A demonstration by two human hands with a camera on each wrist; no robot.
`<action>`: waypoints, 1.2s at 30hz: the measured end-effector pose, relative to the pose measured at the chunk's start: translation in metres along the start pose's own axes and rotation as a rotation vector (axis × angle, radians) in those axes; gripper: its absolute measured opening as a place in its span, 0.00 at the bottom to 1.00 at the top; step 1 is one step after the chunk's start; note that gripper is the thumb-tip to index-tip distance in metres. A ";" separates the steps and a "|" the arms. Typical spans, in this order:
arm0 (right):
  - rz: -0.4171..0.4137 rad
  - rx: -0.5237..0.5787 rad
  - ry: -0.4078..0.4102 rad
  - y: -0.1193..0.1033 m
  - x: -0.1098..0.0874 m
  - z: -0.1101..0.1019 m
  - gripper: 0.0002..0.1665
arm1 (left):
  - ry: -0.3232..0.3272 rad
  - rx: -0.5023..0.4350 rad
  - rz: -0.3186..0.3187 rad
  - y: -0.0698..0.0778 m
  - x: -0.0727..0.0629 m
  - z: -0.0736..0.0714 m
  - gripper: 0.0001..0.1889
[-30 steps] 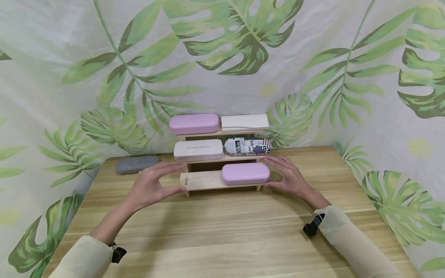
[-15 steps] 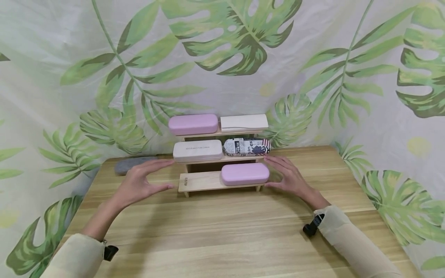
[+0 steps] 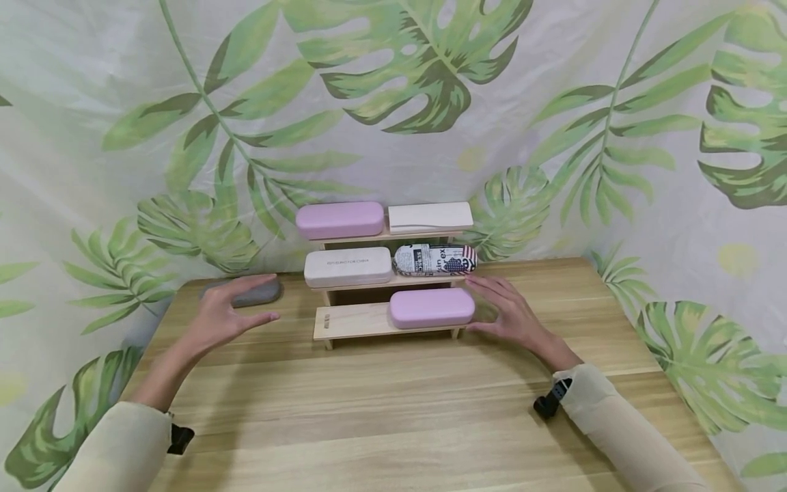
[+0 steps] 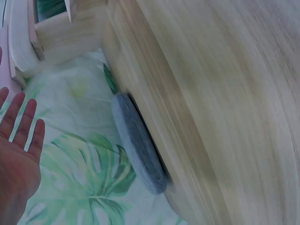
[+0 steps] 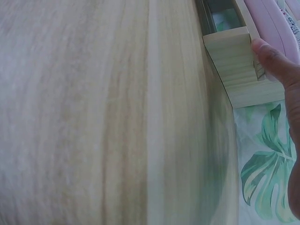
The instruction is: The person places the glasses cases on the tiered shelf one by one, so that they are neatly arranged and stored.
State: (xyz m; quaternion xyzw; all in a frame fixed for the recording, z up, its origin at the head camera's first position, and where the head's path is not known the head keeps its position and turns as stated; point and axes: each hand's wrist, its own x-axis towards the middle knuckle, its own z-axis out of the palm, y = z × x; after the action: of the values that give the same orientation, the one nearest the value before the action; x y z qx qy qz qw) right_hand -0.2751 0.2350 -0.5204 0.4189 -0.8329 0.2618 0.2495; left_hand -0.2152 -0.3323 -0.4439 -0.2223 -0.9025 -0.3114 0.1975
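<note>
My left hand (image 3: 215, 320) is over the left of the table, its thumb and fingers spread with nothing between them. It partly overlaps a grey fabric-covered glasses case (image 3: 261, 292) in the head view; the left wrist view shows this grey case (image 4: 137, 143) whole. My right hand (image 3: 512, 314) stays at the right end of a three-step wooden rack (image 3: 353, 320). Its thumb (image 5: 268, 55) touches the bottom step's end, and its fingertips are near the middle step. A lilac glasses case (image 3: 432, 307) lies on the right half of the bottom step.
The middle step bears a white case with lettering (image 3: 348, 267) and a newsprint-and-flag-patterned case (image 3: 435, 260). On the top step are another lilac case (image 3: 339, 219) and a white flap case (image 3: 430, 218). A leaf-print cloth (image 3: 393, 164) hangs behind the wooden table (image 3: 393, 410).
My left hand has moved left, away from the rack's left end and over to the grey glasses case. The right hand has stayed at the rack's right end.
</note>
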 end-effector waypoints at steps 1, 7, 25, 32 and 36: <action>0.001 -0.002 0.000 0.000 0.000 0.000 0.61 | -0.004 0.003 -0.006 -0.003 0.000 -0.001 0.38; -0.003 -0.006 0.002 -0.001 -0.001 0.000 0.62 | -0.064 0.019 -0.049 -0.018 0.000 -0.004 0.36; -0.019 0.011 0.021 0.001 0.000 0.002 0.63 | -0.164 0.036 -0.208 -0.067 -0.004 -0.007 0.39; -0.007 0.007 0.010 0.002 0.000 0.001 0.63 | -0.167 0.036 -0.222 -0.081 -0.002 -0.001 0.41; -0.003 0.005 0.002 0.001 0.000 0.000 0.62 | -0.186 0.027 -0.231 -0.087 -0.001 0.001 0.41</action>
State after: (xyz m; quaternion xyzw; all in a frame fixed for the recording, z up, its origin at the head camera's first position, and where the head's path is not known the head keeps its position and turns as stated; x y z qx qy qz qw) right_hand -0.2756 0.2358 -0.5205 0.4206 -0.8313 0.2640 0.2498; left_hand -0.2603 -0.3938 -0.4867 -0.1420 -0.9407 -0.2980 0.0786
